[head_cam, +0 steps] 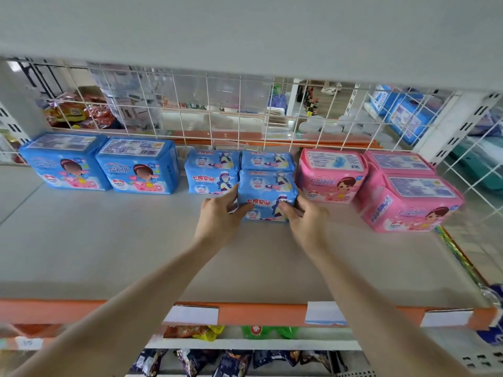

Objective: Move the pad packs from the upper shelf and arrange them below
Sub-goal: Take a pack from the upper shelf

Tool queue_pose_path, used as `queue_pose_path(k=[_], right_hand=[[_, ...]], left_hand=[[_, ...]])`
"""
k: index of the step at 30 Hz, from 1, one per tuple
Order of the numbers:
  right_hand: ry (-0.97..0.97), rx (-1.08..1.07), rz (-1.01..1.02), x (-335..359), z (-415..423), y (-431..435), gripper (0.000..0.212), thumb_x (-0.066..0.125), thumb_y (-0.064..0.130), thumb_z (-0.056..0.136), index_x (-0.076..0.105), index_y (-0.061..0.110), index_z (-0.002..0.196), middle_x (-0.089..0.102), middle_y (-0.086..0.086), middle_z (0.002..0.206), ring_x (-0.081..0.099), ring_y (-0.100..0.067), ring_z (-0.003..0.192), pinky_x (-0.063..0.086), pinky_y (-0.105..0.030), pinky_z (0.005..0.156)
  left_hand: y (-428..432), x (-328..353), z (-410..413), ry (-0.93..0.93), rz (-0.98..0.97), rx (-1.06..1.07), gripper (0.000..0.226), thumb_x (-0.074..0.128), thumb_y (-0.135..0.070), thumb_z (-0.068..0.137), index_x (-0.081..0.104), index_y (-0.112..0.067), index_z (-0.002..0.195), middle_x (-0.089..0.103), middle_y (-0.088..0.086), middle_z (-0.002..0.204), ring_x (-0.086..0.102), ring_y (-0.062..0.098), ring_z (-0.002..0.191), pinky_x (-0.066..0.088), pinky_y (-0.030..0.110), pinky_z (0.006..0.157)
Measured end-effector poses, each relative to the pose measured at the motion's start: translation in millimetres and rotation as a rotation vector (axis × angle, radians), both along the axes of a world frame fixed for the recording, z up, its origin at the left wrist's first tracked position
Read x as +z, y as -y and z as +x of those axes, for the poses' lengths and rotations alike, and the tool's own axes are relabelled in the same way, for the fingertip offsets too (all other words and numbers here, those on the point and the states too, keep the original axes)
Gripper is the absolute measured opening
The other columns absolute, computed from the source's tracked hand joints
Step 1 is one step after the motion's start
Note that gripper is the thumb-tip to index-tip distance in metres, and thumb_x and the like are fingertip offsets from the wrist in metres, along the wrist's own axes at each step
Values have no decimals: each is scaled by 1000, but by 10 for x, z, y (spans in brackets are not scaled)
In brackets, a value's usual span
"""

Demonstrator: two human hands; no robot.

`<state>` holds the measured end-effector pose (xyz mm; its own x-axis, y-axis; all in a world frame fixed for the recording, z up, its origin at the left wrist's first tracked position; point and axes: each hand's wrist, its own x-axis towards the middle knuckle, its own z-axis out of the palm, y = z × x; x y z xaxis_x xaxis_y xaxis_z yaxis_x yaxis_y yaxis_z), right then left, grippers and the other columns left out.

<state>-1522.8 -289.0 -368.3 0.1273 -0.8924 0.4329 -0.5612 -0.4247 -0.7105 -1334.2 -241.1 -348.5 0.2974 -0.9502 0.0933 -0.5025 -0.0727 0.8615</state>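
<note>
A small blue pad pack (268, 193) stands on the grey shelf (109, 240), in front of another small blue pack (268, 160). My left hand (220, 216) grips its left side and my right hand (304, 217) grips its right side, thumbs on the front face. A third small blue pack (211, 170) stands just to its left. Two larger blue packs (65, 161) (138, 165) stand at the far left. Pink packs (330, 174) (408, 202) stand at the right, one more (397, 160) behind them.
A white wire grid (217, 112) backs the shelf. An orange front rail (258, 314) carries white price labels. Snack bags (190, 360) lie on shelves below. A wire side panel (479, 170) closes the right end.
</note>
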Motion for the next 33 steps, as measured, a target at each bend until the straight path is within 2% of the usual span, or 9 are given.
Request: queue_pose_path(k=[5, 8, 13, 16, 18, 22, 26, 30, 33], right_hand=[[-12, -13, 3, 23, 6, 41, 32, 73, 13, 88, 69, 0, 117, 75, -10, 104, 62, 1, 85, 38, 5, 64], [-14, -17, 23, 41, 10, 27, 32, 73, 12, 88, 69, 0, 118, 75, -10, 104, 66, -9, 86, 38, 5, 66], [-25, -20, 61, 120, 27, -40, 34, 73, 11, 88, 68, 0, 120, 75, -11, 107, 68, -16, 92, 38, 4, 68], [-38, -24, 135, 141, -9, -118, 43, 72, 22, 89, 62, 8, 129, 73, -8, 115, 70, -24, 104, 57, -26, 83], [-82, -42, 172, 197, -51, -236, 58, 70, 33, 91, 50, 12, 142, 67, -8, 128, 63, -28, 117, 54, -42, 95], [-168, -41, 170, 358, -122, -537, 75, 61, 44, 95, 28, 15, 156, 43, -6, 154, 39, -24, 142, 34, -42, 116], [-262, -27, 133, 444, -140, -829, 77, 47, 62, 94, 24, 24, 157, 25, 0, 164, 20, -25, 150, 22, -46, 122], [-275, -3, 52, 556, -105, -1074, 71, 47, 54, 96, 23, 27, 157, 17, 3, 165, 13, -24, 151, 16, -42, 120], [-294, 21, 18, 592, -84, -1235, 71, 44, 57, 95, 20, 30, 157, 13, 1, 166, 7, -28, 153, 18, -55, 121]], left_hand=[[47, -47, -38, 11, 3, 10, 60, 68, -30, 93, 48, -18, 148, 69, 2, 125, 66, 18, 111, 48, 4, 63], [45, -53, -40, 13, 11, 17, 61, 69, -30, 93, 47, -18, 149, 68, 3, 126, 66, 18, 112, 49, 4, 66], [-13, -17, -48, 110, 11, 10, 68, 69, -32, 92, 40, -19, 152, 66, 3, 131, 64, 20, 115, 58, 29, 80], [-100, 29, -40, 214, 75, 21, 69, 67, -42, 92, 39, -24, 153, 63, 5, 135, 64, 24, 111, 55, 36, 74], [-216, 75, -18, 250, 48, 45, 62, 67, -47, 92, 48, -24, 147, 67, 5, 129, 65, 25, 106, 53, 34, 75], [-521, 157, 41, 377, -90, 75, 41, 60, -52, 94, 66, -24, 122, 71, -4, 117, 66, 21, 107, 55, 36, 83], [-787, 250, 34, 497, -110, -43, 52, 54, -54, 95, 54, -22, 136, 56, -3, 138, 57, 23, 119, 48, 41, 95], [-1015, 343, 32, 646, -77, -126, 67, 46, -65, 93, 36, -31, 150, 30, -3, 159, 36, 26, 141, 37, 46, 109], [-1213, 394, 24, 695, -81, -140, 76, 35, -73, 88, 26, -35, 153, 17, -4, 166, 20, 27, 151, 29, 50, 116]])
